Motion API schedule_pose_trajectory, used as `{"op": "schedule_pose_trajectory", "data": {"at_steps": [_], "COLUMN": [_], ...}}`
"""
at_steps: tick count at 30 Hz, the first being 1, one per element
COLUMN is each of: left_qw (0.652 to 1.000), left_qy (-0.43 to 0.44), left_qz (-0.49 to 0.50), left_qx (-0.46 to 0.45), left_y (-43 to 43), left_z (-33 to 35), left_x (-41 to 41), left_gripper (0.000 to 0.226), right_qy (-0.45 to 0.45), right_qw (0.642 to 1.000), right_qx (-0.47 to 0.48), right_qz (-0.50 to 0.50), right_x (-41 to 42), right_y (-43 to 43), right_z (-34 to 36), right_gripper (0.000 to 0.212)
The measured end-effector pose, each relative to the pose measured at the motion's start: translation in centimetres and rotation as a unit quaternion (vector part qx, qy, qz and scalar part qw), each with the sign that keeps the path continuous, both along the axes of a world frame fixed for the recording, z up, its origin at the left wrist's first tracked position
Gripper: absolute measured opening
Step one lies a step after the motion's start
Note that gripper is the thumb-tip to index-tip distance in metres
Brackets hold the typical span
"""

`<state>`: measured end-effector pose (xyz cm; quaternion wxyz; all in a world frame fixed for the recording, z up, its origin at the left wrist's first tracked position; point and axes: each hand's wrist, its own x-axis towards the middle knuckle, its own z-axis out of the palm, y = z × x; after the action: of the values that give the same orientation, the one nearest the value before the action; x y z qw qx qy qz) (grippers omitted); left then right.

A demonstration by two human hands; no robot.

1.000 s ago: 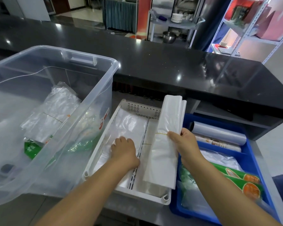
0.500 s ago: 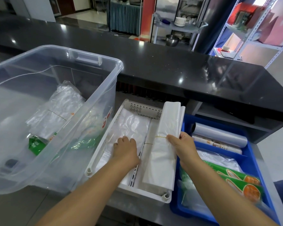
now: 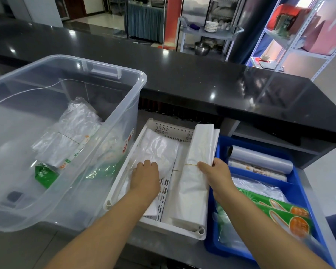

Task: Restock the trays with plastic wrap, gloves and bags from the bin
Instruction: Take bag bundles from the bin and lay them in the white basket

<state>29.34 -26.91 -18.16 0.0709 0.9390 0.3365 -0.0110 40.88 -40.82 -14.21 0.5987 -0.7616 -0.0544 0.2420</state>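
Note:
A white perforated tray (image 3: 168,130) with a middle divider sits between a clear bin (image 3: 97,136) and a blue tray (image 3: 297,172). My right hand (image 3: 214,171) grips a long banded bundle of white plastic bags (image 3: 199,152) in the white tray's right compartment. My left hand (image 3: 145,174) rests with curled fingers on a flat pack of white bags (image 3: 157,148) in the left compartment. The clear bin holds banded clear bag bundles (image 3: 66,140) and a green packet (image 3: 45,174). The blue tray holds a plastic wrap roll (image 3: 260,159) and green boxes (image 3: 279,212).
A black glossy counter (image 3: 202,74) runs behind the trays, with an open shelf under it at the right. A metal rack (image 3: 299,35) with red boxes and a grey cart with plates stand beyond. The trays sit on a steel surface (image 3: 163,247).
The right hand has set the bag bundle lower and flatter into the right compartment. The left hand stays on the flat pack. The camera has dipped slightly.

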Motion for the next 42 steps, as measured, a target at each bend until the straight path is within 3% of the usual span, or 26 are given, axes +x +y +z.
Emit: {"op": "schedule_pose_trajectory", "data": {"at_steps": [5, 11, 16, 21, 26, 30, 35, 39, 42], "left_qw": [0.998, 0.954, 0.930, 0.925, 0.929, 0.931, 0.934, 0.943, 0.955], "left_qy": [-0.056, -0.258, -0.346, -0.351, -0.336, -0.331, -0.322, -0.307, -0.263], "left_qz": [0.020, 0.118, 0.111, 0.131, 0.141, 0.138, 0.141, 0.105, 0.091], "left_qx": [-0.002, -0.101, -0.049, -0.063, -0.066, -0.063, -0.069, -0.075, -0.102], "left_y": [1.7, 2.5, 3.0, 3.5, 3.8, 4.0, 3.9, 2.5, 0.2], "left_z": [0.4, 1.9, 4.1, 4.5, 4.3, 4.4, 4.5, 3.9, 3.0], "left_x": [-0.3, -1.7, -2.6, -3.6, -3.9, -3.6, -3.1, -1.8, -0.2], "left_gripper": [0.016, 0.020, 0.018, 0.022, 0.017, 0.016, 0.014, 0.020, 0.017], "right_qy": [-0.003, -0.027, -0.023, 0.008, -0.042, -0.025, -0.065, -0.102, -0.115], "right_qw": [1.000, 0.999, 0.996, 0.993, 0.980, 0.987, 0.970, 0.985, 0.993], "right_qx": [-0.007, -0.040, -0.061, -0.068, -0.095, -0.045, -0.116, -0.091, -0.018], "right_qz": [0.006, 0.019, 0.062, 0.098, 0.168, 0.154, 0.203, 0.102, -0.004], "right_x": [0.0, -0.2, -1.5, -3.4, -4.0, -4.5, -4.7, -1.9, 0.6], "right_y": [0.3, 1.1, 3.8, 7.0, 7.4, 8.3, 8.3, 5.4, 2.9], "right_z": [-0.1, -0.6, -1.6, -3.2, -4.6, -4.4, -4.0, -2.1, -0.6], "right_gripper": [0.012, 0.018, 0.019, 0.025, 0.028, 0.038, 0.020, 0.032, 0.025]}}
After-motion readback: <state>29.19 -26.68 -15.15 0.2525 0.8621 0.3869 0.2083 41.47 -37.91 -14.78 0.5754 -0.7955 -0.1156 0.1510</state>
